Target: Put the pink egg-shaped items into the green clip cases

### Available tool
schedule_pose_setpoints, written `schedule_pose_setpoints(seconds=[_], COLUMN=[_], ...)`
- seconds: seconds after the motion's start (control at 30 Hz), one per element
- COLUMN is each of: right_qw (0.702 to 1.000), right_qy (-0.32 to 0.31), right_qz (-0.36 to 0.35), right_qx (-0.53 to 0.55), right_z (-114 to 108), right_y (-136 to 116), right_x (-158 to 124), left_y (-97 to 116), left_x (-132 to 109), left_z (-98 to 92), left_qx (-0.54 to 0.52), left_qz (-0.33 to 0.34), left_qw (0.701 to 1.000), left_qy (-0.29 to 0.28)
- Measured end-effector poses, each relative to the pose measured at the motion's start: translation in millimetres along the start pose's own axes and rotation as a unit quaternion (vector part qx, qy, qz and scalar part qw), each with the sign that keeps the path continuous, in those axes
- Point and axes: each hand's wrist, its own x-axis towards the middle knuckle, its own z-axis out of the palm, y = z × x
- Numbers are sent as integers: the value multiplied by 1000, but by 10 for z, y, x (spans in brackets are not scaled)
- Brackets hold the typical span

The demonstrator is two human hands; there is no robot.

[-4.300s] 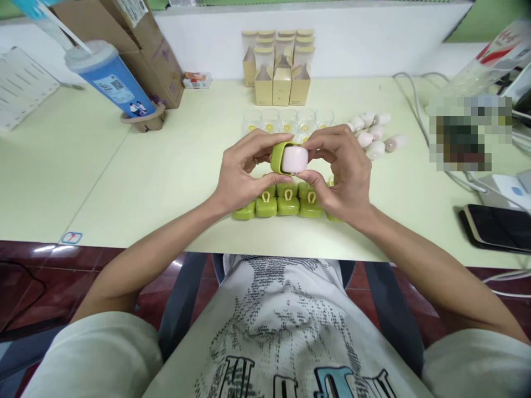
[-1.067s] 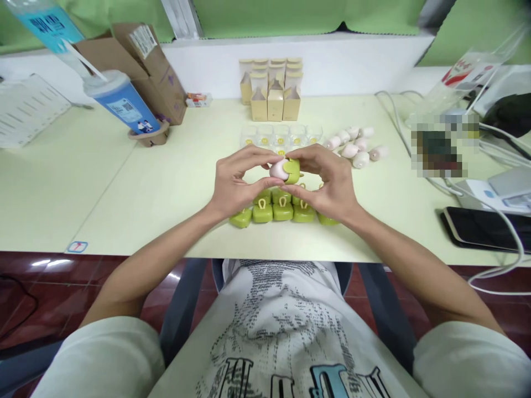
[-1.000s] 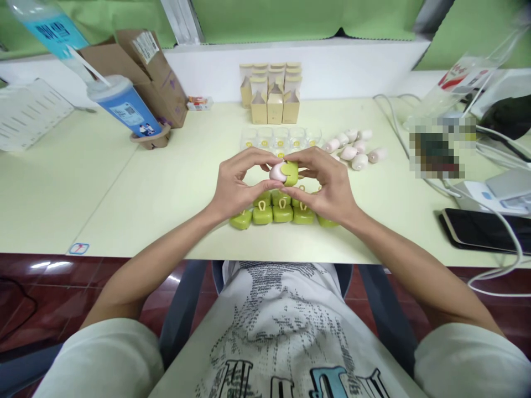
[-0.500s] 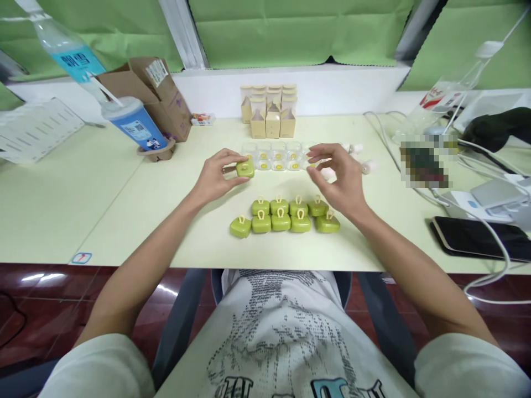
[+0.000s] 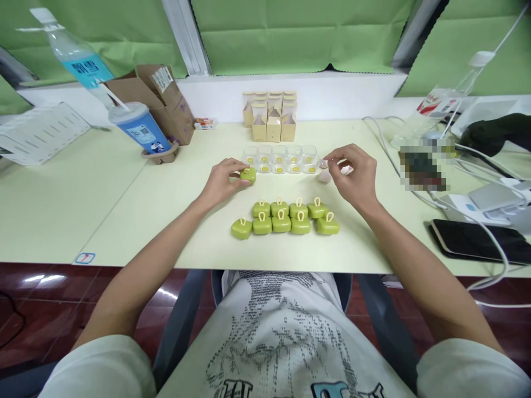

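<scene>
Thumb and fingers of my left hand [image 5: 223, 181] grip a small glossy green case [image 5: 249, 176] just above the table. My right hand [image 5: 355, 172] is closed in a pinch, with a small whitish thing at its fingertips, too small to name. Beneath and beside those fingers lie a few pinkish-white pieces [image 5: 325, 176], partly hidden by the hand. Between my hands stand two rows of clear plastic containers [image 5: 279, 160] with yellow marks on them. Closer to me sit several more green cases [image 5: 281, 223] with pale yellow loops on top, also in two rows.
Small cream cartons [image 5: 274, 130] stand by the wall. On the left are a blue drink cup [image 5: 145, 130], a water bottle [image 5: 83, 63] and a brown cardboard box [image 5: 178, 113]. Cables [image 5: 384, 141] and a black phone [image 5: 477, 239] occupy the right side of the table [image 5: 136, 221].
My right hand has dropped toward the pinkish-white pieces and its spread fingers have come together in a pinch. The left hand still holds the green case, shifted only slightly.
</scene>
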Motion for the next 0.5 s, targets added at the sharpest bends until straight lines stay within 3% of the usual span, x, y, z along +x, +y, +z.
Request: schedule_pose_setpoints(seconds=[0.3, 0.5], right_qw=[998, 991], right_qy=[-6, -64], right_qz=[43, 28], right_qx=[-55, -116], right_z=[-108, -88], right_y=[191, 291], right_x=[56, 52], left_y=[-56, -58], left_x=[-2, 23], left_z=[11, -16], left_qx=[15, 49], left_qz=[4, 1], left_qw=[1000, 999], left_qy=[0, 5])
